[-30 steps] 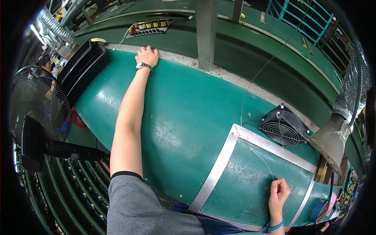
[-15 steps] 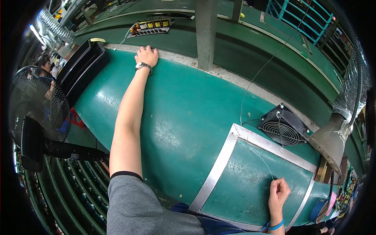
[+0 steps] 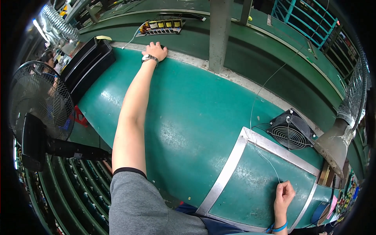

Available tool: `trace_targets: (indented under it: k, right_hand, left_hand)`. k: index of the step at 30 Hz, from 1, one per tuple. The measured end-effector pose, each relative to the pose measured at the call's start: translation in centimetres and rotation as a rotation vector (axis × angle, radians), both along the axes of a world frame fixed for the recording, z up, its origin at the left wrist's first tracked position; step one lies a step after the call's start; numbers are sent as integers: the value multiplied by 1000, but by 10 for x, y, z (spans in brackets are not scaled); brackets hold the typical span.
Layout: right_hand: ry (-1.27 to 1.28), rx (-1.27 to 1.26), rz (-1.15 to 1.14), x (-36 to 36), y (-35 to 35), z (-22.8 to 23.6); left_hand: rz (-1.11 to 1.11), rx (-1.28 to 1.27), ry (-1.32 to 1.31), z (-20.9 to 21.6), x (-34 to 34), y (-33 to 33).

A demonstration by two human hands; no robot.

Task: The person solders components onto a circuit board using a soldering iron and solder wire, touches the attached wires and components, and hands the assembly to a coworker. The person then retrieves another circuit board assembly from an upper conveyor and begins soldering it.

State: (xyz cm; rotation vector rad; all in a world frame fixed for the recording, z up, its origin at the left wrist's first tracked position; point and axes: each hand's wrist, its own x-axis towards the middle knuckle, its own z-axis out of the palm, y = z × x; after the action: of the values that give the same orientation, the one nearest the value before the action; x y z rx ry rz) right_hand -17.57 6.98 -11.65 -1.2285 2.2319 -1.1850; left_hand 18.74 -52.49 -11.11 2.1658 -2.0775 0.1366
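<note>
My left hand [image 3: 154, 52] lies on the pale far edging [image 3: 184, 58] of a green-topped bench, arm stretched out and fingers spread. A watch with a metal band is on that wrist. Beyond it, on the dark green conveyor belt [image 3: 270, 64], sits a circuit board [image 3: 161, 26] with several yellow components and a white lead trailing to the bench edge. My right hand [image 3: 284, 196] is closed, thumb and fingers pinching the lower end of a thin silvery wire [image 3: 252, 109] that runs down from the upper right. Under this hand is a metal-framed green panel [image 3: 250, 192].
A small black box fan [image 3: 290, 131] and a fume hood [image 3: 333, 145] stand at the right, near a roll of tape [image 3: 320, 213]. Black bins [image 3: 88, 64] and a larger fan [image 3: 41, 105] are at the left, above green racks [image 3: 74, 192]. A grey post [image 3: 219, 37] rises by the belt.
The whole view has shifted slightly, so everything sits a little further right. Both hands keep their places: the left on the edging, the right pinching the wire.
</note>
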Motion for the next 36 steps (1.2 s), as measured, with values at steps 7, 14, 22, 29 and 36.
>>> trace_targets:
  k: [7, 14, 22, 29, 36]
  right_hand:
    - [87, 34, 33, 3, 1, 0]
    - [177, 67, 102, 1, 3, -3]
    - [220, 76, 141, 6, 3, -5]
    - [267, 117, 193, 6, -4, 4]
    - [313, 156, 257, 12, -13, 9]
  left_hand:
    - [-75, -59, -26, 6, -12, -42]
    - [-173, -216, -51, -18, -14, -116]
    - [-194, -90, -272, -12, -19, -158]
    - [-327, -244, -406, 12, -34, -148]
    - [-436, -254, -429, 20, -63, -119]
